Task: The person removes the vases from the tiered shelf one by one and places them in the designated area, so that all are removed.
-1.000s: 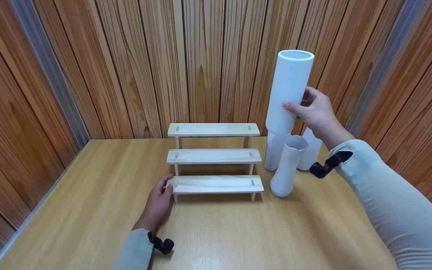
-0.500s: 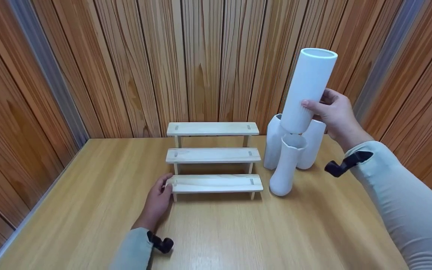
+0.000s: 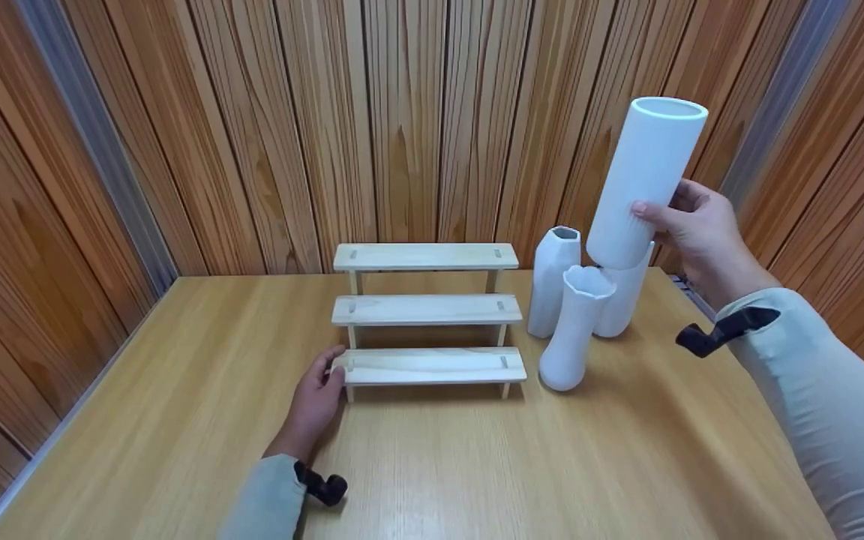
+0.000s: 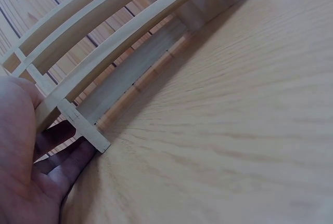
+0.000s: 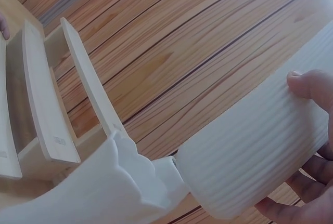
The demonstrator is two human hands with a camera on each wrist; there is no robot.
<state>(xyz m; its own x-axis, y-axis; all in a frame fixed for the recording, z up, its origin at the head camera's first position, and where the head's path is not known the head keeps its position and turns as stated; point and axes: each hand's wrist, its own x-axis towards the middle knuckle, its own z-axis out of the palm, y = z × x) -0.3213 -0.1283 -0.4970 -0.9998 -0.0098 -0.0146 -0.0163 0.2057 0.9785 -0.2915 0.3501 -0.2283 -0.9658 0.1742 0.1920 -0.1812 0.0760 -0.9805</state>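
Observation:
My right hand [image 3: 709,232] grips a tall white cylindrical vase [image 3: 643,176] low on its side, thumb in front and fingers behind. The vase is raised and tilts to the right. Fine ribs run along it in the right wrist view. With my left hand [image 3: 313,405] I hold the left end of the lowest step of a three-tier wooden display stand [image 3: 432,365]. In the left wrist view the fingers [image 4: 73,164] reach under that step by its leg. Below the raised vase stands a white vase with a scalloped rim [image 3: 567,345].
A faceted white vase [image 3: 550,292] stands upright behind the scalloped one. Another white vase [image 3: 622,304] is to its right, its top hidden by the raised cylinder. Wood-plank walls [image 3: 409,135] enclose the back and sides of the wooden table [image 3: 177,390].
My right hand has carried the cylindrical vase to the right, uncovering the faceted vase; it tilts slightly more. My left hand and the stand stay put.

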